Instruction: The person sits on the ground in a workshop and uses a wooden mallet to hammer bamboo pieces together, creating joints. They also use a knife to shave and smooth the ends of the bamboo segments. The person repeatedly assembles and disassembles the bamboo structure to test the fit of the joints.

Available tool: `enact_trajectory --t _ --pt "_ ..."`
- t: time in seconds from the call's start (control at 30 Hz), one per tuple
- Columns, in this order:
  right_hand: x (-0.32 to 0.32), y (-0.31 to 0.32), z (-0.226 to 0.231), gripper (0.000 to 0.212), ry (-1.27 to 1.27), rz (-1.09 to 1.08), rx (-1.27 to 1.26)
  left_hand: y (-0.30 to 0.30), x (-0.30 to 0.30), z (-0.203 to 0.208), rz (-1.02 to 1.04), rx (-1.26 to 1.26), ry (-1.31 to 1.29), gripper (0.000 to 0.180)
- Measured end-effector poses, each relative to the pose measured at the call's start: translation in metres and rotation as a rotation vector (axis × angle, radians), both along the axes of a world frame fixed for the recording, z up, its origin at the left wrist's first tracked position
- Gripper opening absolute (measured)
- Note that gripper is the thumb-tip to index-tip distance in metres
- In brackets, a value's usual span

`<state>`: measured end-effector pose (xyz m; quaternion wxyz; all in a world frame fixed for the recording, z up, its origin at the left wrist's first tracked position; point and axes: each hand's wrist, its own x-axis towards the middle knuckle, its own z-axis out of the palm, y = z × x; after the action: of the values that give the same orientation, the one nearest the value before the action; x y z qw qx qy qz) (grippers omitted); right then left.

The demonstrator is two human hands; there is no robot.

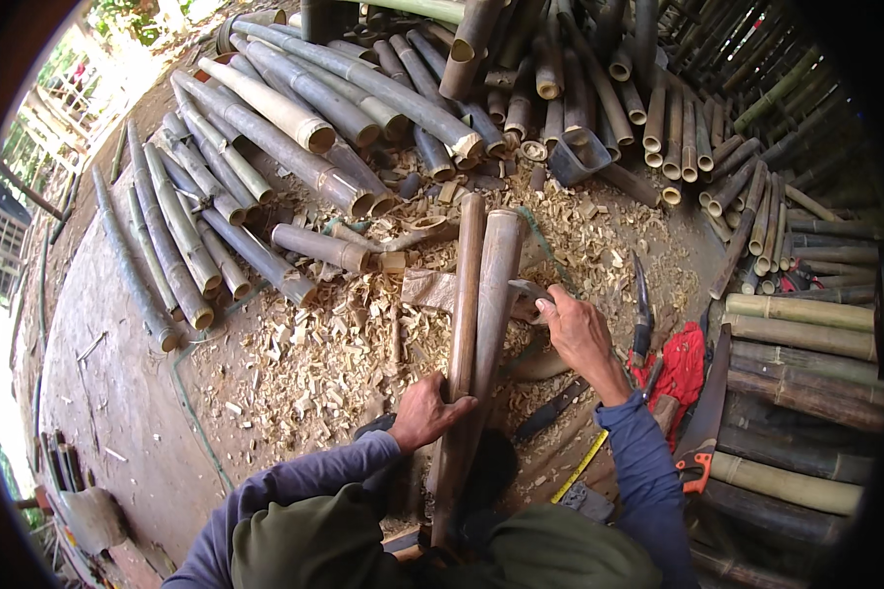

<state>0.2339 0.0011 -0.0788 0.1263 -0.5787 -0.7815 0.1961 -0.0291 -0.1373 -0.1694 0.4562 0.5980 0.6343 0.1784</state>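
Observation:
Two brown bamboo lengths stand tilted side by side between my legs: a slim left bamboo pole (465, 285) and a thicker right bamboo pole (494, 304). My left hand (429, 412) is closed around the lower part of the slim pole, its thumb lying across the front. Beside the upper part of the thicker pole, my right hand (581, 336) pinches a small pale grey piece (528, 294) whose kind I cannot make out. That piece lies close to the pole's edge; whether they touch is unclear. Behind the poles is a wooden block (428, 290).
Wood chips (314, 358) cover the ground. Many cut bamboo lengths (285, 167) lie at the far left, with more stacked bamboo (805, 344) on the right. Near my right arm are an orange-handled saw (699, 461), red cloth (680, 368), a dark-handled blade (642, 314) and yellow measuring tape (580, 469).

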Motion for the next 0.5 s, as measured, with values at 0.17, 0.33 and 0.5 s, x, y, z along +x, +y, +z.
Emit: enact_trajectory --t 0.17,0.33,0.5 --pt "0.005 -0.002 -0.002 0.03 0.014 0.002 -0.007 0.005 -0.003 0.018 0.053 0.024 -0.04 0.065" --pt "0.005 -0.007 -0.004 0.031 0.028 0.006 0.008 0.003 0.0 0.007 -0.037 0.083 0.043 0.064" --pt "0.01 -0.009 -0.003 0.027 0.027 -0.001 -0.004 0.002 0.002 0.01 -0.027 0.07 0.056 0.064"
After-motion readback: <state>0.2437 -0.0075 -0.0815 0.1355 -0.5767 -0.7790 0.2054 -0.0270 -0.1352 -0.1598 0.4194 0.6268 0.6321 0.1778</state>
